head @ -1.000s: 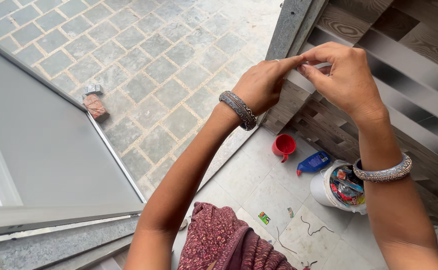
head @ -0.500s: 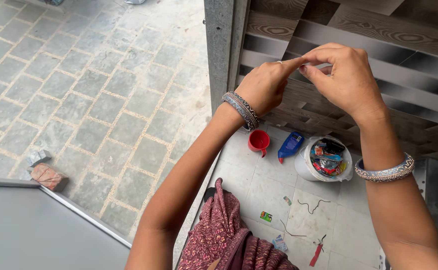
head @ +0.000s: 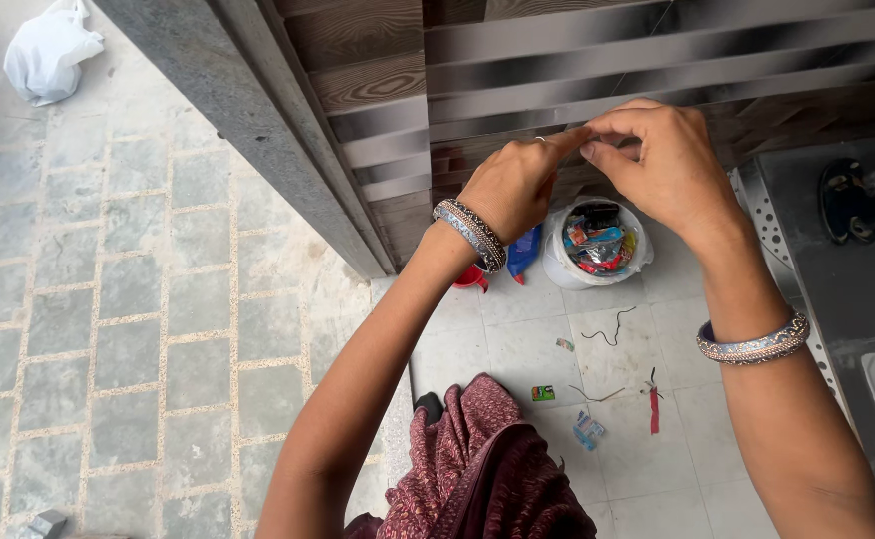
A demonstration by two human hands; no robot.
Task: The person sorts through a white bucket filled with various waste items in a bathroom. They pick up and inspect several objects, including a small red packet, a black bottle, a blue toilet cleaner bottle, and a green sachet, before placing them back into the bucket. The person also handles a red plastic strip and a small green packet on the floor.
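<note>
I have both hands raised close to the slatted gate, fingertips meeting just in front of it. My left hand and right hand each pinch narrowly on something too small and thin to make out; it may be a fine thread or wire. I judge it light, limp and easy to lose, best held right at its end between thumb and forefinger. Far below on the floor stands a white bucket of wrappers, a red cup to its left.
</note>
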